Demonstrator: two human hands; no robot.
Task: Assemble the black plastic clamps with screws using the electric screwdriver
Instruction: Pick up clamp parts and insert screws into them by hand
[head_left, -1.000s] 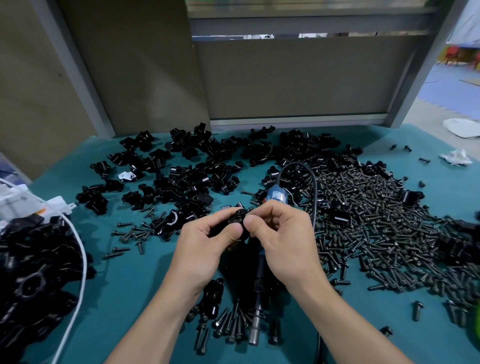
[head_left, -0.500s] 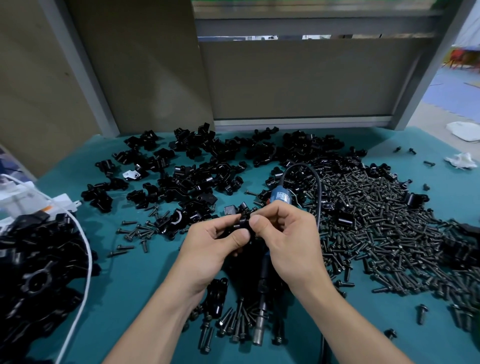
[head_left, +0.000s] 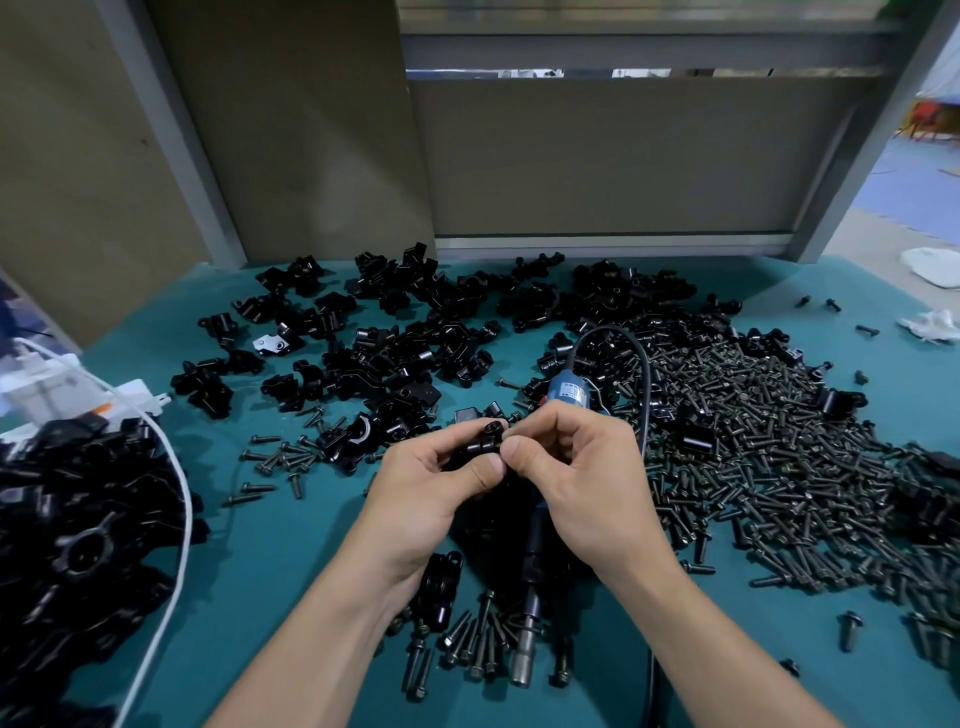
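Note:
My left hand (head_left: 431, 488) grips a small black plastic clamp (head_left: 483, 441) above the middle of the teal table. My right hand (head_left: 582, 478) pinches at the clamp's right side with thumb and forefinger; whether a screw sits between those fingertips is hidden. The electric screwdriver (head_left: 530, 613) lies on the table under my hands, its blue rear end (head_left: 569, 392) pointing away and its metal bit holder toward me. Loose black clamps (head_left: 395, 353) are scattered behind my hands. A broad heap of dark screws (head_left: 753, 457) spreads to the right.
A pile of finished black parts (head_left: 78, 545) fills the left edge, crossed by a white cable (head_left: 176, 493). A white device (head_left: 52, 389) sits behind it. Several screws (head_left: 467, 649) and a clamp (head_left: 439, 587) lie near the front edge. Grey partition panels (head_left: 597, 156) close the back.
Both hands stay together on the clamp, with the fingers shifting slightly around it. The camera view has drifted a little; nothing on the table has moved.

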